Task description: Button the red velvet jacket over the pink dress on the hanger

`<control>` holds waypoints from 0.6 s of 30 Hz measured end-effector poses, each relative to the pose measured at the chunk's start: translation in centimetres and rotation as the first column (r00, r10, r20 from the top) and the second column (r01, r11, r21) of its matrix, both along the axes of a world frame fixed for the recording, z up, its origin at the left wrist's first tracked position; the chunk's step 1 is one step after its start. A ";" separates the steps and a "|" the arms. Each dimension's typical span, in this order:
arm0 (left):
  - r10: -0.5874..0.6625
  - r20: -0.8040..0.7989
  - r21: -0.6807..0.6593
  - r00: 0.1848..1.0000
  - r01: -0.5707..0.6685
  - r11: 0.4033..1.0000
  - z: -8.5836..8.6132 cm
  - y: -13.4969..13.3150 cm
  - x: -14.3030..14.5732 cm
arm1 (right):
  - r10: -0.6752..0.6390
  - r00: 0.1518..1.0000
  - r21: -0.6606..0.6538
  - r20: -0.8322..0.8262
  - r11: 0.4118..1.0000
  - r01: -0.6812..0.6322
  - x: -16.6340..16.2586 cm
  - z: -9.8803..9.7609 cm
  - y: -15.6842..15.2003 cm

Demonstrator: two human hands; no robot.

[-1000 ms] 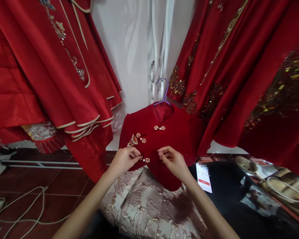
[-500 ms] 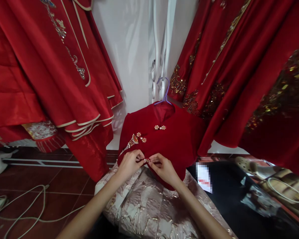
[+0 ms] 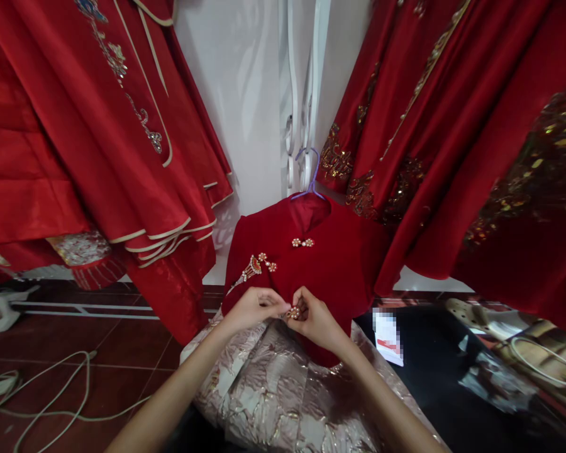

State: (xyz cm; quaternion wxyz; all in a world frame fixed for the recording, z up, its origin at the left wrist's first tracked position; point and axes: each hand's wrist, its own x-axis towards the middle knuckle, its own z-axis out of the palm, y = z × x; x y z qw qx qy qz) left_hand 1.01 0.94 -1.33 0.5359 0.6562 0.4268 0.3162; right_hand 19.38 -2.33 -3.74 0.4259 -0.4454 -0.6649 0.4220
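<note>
A dark red velvet top on a purple hanger lies over a pinkish brocade cloth. A jeweled clasp sits below its neckline, and a beaded ornament with dangling strands is fixed on its left part. Low on the front, a pearl-flower clasp is pinched between the fingers of my right hand. My left hand meets it from the left, thumb and fingertips pressed together at the clasp's edge. Exactly what the left fingertips grip is partly hidden.
Red embroidered garments hang at the left and right before a white cabinet. A white cable lies on the tiled floor. To the right are a white card, clear plastic and clogs.
Both hands have shifted slightly right and closer together. The pearl clasp has turned up between the right fingers, showing more of its flower face; the top stays in place.
</note>
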 end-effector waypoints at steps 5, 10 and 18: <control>0.455 0.352 -0.259 0.818 -0.382 0.887 0.6 2.1 0.4 | -0.019 0.998 0.011 -0.064 1.000 0.019 0.9 1.5 0.0; 0.544 0.461 -0.365 0.701 -0.408 0.837 1.2 2.9 1.0 | -0.014 0.997 0.033 -0.077 0.999 0.017 0.9 2.2 -0.4; 0.559 0.392 -0.417 0.731 -0.400 0.816 1.1 4.2 1.2 | -0.008 0.999 0.040 -0.042 0.999 0.009 0.4 2.4 -0.7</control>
